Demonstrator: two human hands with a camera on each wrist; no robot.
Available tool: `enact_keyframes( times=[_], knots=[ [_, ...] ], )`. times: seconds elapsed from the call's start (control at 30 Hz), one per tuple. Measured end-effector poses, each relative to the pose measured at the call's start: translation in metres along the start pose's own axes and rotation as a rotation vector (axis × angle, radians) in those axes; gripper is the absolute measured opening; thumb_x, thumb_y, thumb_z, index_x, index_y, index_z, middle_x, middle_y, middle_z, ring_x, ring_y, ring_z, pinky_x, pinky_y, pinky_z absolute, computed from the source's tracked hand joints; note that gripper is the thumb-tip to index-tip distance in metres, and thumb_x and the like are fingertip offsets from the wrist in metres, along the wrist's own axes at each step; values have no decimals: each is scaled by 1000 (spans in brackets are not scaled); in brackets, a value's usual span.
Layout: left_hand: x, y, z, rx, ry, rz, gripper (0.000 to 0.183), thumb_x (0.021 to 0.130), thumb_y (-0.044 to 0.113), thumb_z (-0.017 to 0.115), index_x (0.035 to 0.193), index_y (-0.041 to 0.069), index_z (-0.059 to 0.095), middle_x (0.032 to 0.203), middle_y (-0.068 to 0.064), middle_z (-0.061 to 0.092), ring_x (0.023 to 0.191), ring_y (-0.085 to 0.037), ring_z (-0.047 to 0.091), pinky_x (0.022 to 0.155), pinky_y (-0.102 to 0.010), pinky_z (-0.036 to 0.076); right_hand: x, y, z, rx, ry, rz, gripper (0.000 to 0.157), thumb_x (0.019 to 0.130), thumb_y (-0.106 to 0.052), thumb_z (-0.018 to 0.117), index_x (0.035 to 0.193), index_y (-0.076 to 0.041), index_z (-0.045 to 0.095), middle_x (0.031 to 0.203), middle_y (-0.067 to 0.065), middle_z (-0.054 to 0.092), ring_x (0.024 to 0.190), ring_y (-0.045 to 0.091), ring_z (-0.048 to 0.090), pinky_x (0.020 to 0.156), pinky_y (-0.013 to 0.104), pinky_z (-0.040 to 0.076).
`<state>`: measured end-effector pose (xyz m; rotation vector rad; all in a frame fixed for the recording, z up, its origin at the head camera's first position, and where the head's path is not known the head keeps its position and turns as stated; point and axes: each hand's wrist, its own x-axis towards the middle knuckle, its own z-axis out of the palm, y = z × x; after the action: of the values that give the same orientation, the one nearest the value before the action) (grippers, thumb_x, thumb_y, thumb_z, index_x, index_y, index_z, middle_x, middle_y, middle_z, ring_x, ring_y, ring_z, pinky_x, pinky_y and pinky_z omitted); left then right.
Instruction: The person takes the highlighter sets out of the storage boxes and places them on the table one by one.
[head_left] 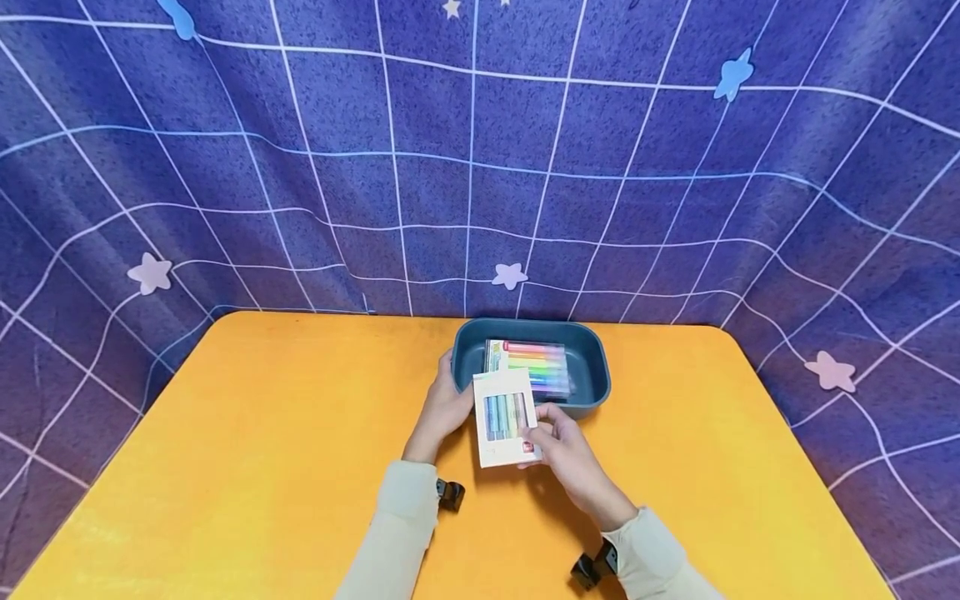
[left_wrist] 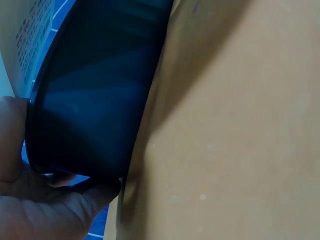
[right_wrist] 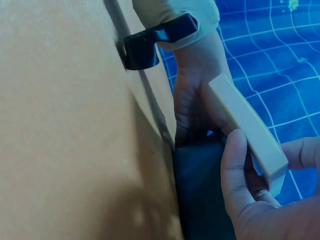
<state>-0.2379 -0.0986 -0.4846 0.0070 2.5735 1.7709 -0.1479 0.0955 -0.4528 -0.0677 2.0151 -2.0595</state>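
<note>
A dark blue-green plastic bin [head_left: 592, 375] stands on the table near its back edge. My left hand [head_left: 441, 408] grips the bin's left end; in the left wrist view its thumb is at the rim and its fingers reach around the end wall. My right hand [head_left: 573, 462] pinches a white box [head_left: 487, 452] by its lower right side, tilted over the bin's front rim. Through the box's window show several blue, green and yellow sticks. The right wrist view shows the box [right_wrist: 250, 127] edge-on between thumb and fingers. Inside the bin lies a clear pack of rainbow-coloured pens [head_left: 536, 358], partly covered by the box.
The bin stands on an orange-yellow table [head_left: 300, 433]. Behind the table and along its sides hangs a blue-purple curtain [head_left: 435, 192] with a grid and star pattern. Each wrist wears a small black camera, such as the left wrist camera [head_left: 451, 496].
</note>
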Motion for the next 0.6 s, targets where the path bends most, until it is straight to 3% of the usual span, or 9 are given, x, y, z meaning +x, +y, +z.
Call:
enact_keyframes(
  times=[0.6],
  knots=[
    [-2, 4, 0, -3, -3, -17, 75, 99, 30, 62, 159, 17, 20, 156, -20, 43, 140, -39, 46, 119, -62, 32, -9, 1, 2, 16, -10, 40, 21, 101, -5, 48, 118, 4, 43, 125, 28, 68, 85, 9, 71, 77, 23, 59]
  ],
)
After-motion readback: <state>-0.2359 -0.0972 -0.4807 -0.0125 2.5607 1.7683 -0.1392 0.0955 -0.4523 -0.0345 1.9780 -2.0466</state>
